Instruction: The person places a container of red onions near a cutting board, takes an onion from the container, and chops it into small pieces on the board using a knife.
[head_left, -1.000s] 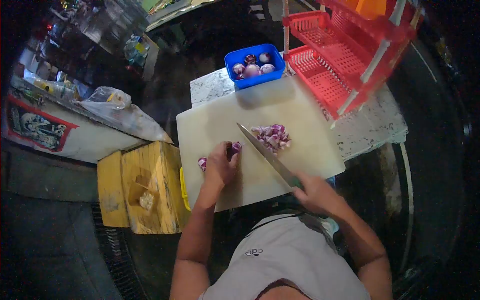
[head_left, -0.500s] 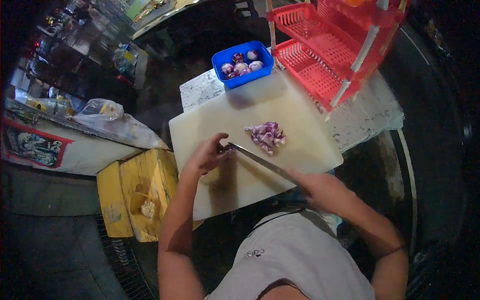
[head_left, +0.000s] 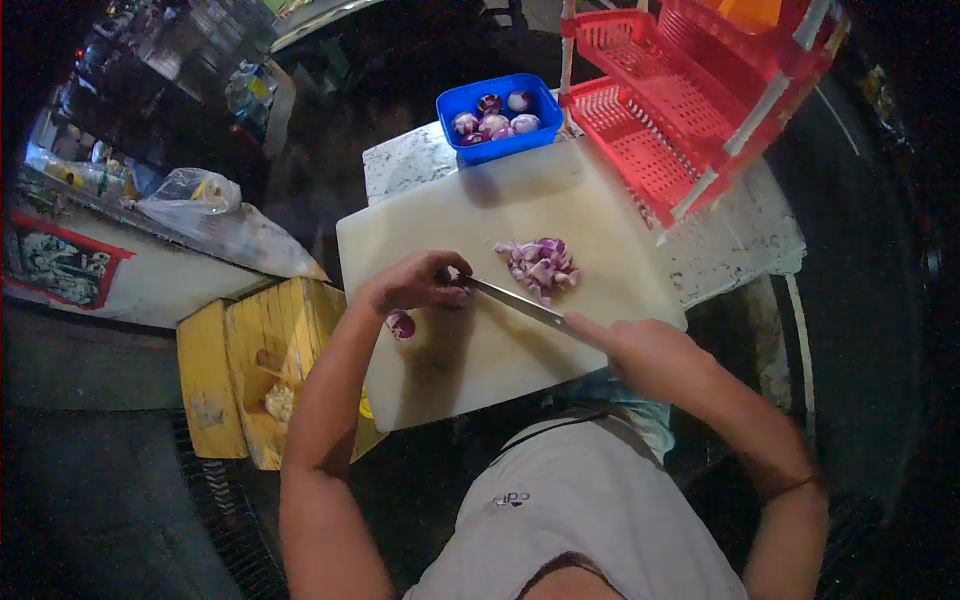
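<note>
Working on the cutting step here, by the looks of it, and going at red onion. Gripping the knife (head_left: 520,303) by its handle in a closed right hand (head_left: 640,350), and angling the blade across towards the left fingertips. Curling the left hand (head_left: 410,283) around a small onion piece (head_left: 455,276), pinching between thumb and fingers, pretty much right at the knife tip. Not really making out the shape of that piece, tbh, or telling blade contact from a tiny gap, because of the fingers in the way.

Seeing a heap of chopped red onion (head_left: 541,268) on the white cutting board (head_left: 450,225), just beyond the blade and off to the right of the left hand. Also spotting a loose onion chunk (head_left: 400,324) just beside the left wrist, on the near side. Looking further out past both hands, finding unchopped onions (head_left: 494,126) in a blue container (head_left: 510,148).

Judging from all that, probably calling for a firm hold on the piece, fingertips tucking back from the edge, and a short, controlled stroke from the right hand. Definitely wanting some care around that hidden tip.
</note>
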